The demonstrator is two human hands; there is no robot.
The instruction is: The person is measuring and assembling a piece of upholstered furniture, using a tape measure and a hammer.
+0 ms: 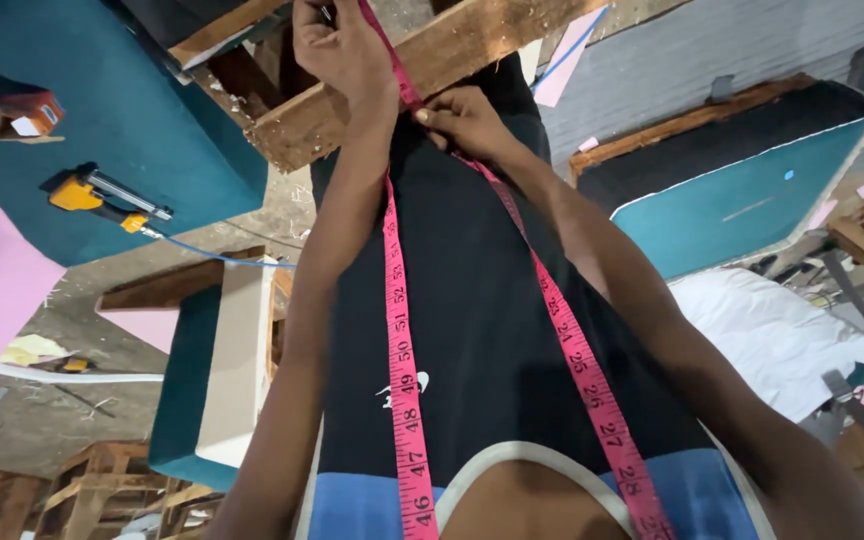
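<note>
Head view, upper centre of the frame: the left hand (344, 50) pins the pink measuring tape (404, 330) against the wooden beam (422, 75), its fingers curled on the tape, though the frame edge hides their tips. Just right of it, the right hand (464, 122) pinches the same tape between thumb and forefinger. For a true reading, I judge the tape wants pulling taut and flat along the beam's edge.
</note>
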